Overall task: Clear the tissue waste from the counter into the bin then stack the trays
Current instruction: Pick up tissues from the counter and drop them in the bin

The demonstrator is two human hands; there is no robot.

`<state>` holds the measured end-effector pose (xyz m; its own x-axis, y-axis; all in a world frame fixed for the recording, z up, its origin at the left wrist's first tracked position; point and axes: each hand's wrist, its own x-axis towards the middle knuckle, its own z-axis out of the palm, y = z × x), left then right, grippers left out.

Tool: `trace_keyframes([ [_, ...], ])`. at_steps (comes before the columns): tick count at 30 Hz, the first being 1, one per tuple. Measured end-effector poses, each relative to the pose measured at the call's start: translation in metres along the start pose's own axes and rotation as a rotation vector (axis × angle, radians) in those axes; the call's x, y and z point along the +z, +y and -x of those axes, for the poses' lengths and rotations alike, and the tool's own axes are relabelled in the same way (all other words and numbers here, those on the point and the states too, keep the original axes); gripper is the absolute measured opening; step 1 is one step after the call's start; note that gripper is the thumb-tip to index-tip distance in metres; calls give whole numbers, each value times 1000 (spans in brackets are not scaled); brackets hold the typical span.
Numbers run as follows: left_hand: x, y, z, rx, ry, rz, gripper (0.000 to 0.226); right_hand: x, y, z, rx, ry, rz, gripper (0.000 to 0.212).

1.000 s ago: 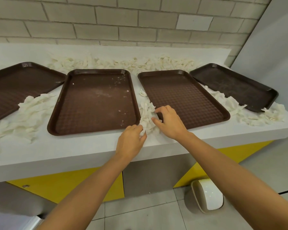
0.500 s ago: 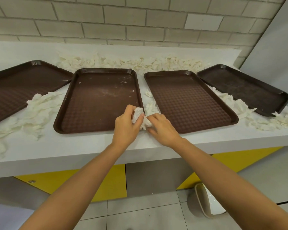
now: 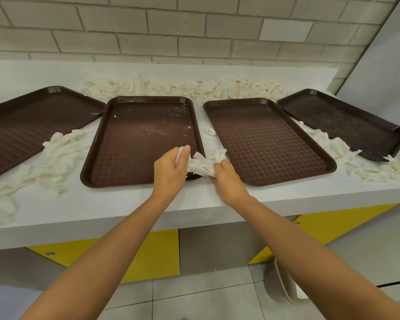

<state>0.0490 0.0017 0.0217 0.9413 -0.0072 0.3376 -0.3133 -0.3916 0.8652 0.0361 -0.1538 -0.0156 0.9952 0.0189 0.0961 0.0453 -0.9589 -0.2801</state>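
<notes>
Your left hand and right hand both pinch the soft, light, crumpled white tissue wad mid-frame, so squeeze its thick middle gently.

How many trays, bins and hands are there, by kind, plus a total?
Trays: 4
Bin: 1
Hands: 2, left hand and right hand, both gripping tissue
Total: 7

Both hands, left hand and right hand, grip tissue wad between trays.
</notes>
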Motion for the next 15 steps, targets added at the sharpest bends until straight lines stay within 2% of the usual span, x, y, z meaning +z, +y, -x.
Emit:
trace_keyframes([
  [4, -1, 0, -4, -54, 47, -6, 37, -7, -4, 2, 20, 22, 6, 20],
  [13, -3, -3, -17, -148, 34, 3, 32, -34, 1, 0, -1, 63, -76, 27],
  [15, -2, 0, -19, -143, 41, -13, 31, -39, 2, -1, 11, 75, -169, 29],
])
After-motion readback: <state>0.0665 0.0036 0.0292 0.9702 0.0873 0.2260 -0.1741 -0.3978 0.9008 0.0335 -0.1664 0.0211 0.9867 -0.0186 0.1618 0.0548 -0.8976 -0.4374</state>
